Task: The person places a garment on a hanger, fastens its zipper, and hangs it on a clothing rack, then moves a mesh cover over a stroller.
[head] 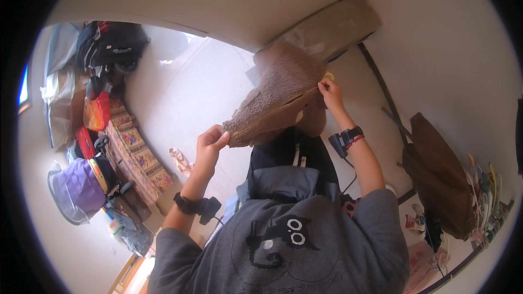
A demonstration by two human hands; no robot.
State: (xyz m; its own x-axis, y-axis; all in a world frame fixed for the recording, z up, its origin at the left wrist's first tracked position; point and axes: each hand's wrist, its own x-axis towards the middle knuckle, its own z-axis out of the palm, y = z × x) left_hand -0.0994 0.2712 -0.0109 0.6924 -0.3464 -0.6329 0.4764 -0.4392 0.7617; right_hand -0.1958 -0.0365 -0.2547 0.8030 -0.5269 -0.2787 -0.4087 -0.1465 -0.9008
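A brown fleece cloth item [282, 85], perhaps a garment, is stretched between my hands, above my lap. My left hand [210, 143] pinches its lower left corner between thumb and fingers. Its upper right edge is gripped in the fingertips of my right hand [333, 94]. A long slit or seam runs along the edge between the two hands. Just behind my right fingers shows a small yellow curved piece [329, 75], mostly hidden by the cloth. Black strapped devices with cables sit on both wrists.
On the left stand a black suitcase [120, 51], a flowered fabric box [137, 151] and a purple bag [81, 185]. A pale cloth [179, 161] lies on the floor. To the right, a brown garment [437, 179] hangs beside several hangers [488, 200]. A cardboard box [347, 24] leans by the wall.
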